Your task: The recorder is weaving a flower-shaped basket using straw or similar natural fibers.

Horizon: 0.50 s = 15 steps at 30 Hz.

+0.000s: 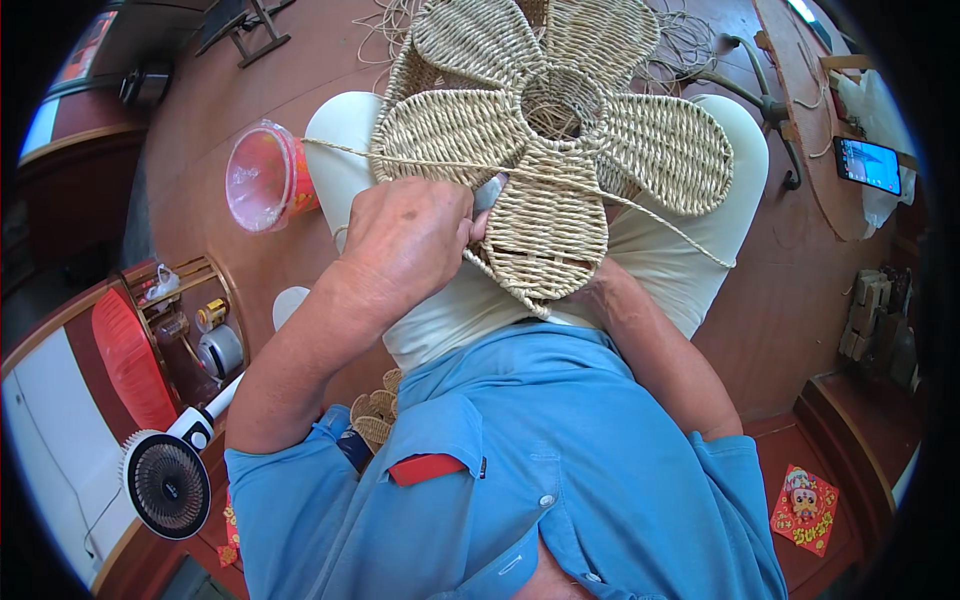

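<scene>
A flower-shaped woven straw basket (665,150) rests on my lap, with wide petals around a round central opening. My left hand (412,235) is closed at the gap beside the nearest petal. A flat, grey, metal-looking tool (488,192) pokes out past its fingers; the rest of the tool is hidden. A loose twisted straw cord (675,232) crosses the nearest petal and trails off to both sides. Under that petal's right edge lies my right hand (592,284), its fingers hidden by the weave. Near the petal's tip, narrow slits show between the woven rows.
A pink-red bucket (270,178) with clear plastic stands left of my knee. Loose straw strands (685,50) lie on the floor beyond the basket, near a chair base (770,110). A white fan (168,482) is at the lower left. A phone (867,165) is at the right.
</scene>
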### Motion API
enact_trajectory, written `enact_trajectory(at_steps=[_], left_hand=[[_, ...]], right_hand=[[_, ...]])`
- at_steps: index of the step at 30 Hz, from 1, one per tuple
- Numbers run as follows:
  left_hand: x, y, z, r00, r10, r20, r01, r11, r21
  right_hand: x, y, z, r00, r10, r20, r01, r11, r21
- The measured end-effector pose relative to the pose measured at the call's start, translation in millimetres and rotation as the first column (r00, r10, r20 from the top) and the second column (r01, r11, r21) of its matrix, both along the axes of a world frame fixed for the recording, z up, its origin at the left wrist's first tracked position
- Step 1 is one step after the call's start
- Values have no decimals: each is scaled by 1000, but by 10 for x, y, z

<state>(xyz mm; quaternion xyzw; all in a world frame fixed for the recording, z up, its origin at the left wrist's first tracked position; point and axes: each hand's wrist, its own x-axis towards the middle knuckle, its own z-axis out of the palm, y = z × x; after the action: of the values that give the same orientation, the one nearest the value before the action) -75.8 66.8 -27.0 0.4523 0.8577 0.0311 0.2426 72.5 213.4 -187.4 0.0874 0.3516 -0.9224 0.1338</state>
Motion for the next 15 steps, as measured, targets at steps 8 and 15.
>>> enact_trajectory(at_steps=[8, 15], left_hand=[[63, -80, -16, 1000, 2, -19, 0, 996, 86], [175, -268, 60, 951, 148, -271, 17, 851, 525]], right_hand=[[237, 11, -143, 995, -96, 16, 91, 979, 182], [541, 113, 0, 964, 31, -265, 183, 646, 741]])
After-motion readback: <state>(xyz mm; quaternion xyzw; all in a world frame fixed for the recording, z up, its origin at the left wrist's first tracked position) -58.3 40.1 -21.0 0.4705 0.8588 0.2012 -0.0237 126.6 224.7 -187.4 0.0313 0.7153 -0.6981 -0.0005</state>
